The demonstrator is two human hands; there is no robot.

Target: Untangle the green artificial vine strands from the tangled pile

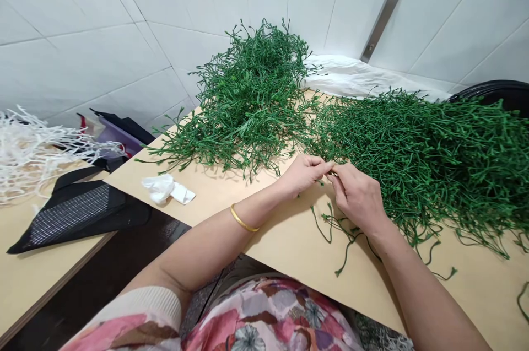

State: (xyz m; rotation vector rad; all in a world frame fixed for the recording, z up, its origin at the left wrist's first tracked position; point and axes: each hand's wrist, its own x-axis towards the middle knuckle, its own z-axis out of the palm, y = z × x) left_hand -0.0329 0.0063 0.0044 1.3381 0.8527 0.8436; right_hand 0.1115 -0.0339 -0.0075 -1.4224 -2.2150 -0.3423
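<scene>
My left hand (303, 176) and my right hand (359, 195) meet over the table, fingertips pinched together. Between them is what seems to be a thin green cord, mostly covered by the fingers; a small green end (298, 195) pokes out under my left hand. Just below my right hand lie several loose green cords (329, 230) with knotted or split ends. A large tangled heap of the same green cords (417, 158) spreads beside my right hand. Another tall pile of green cords (256, 92) rises beyond my left hand.
A crumpled white tissue (162, 188) sits near the left edge of the wooden table (264, 224). On a second surface at left are white strands (37, 152) and a black mesh pouch (74, 213). White plastic sheeting (351, 74) lies along the tiled wall, beneath a metal bracket (386, 12).
</scene>
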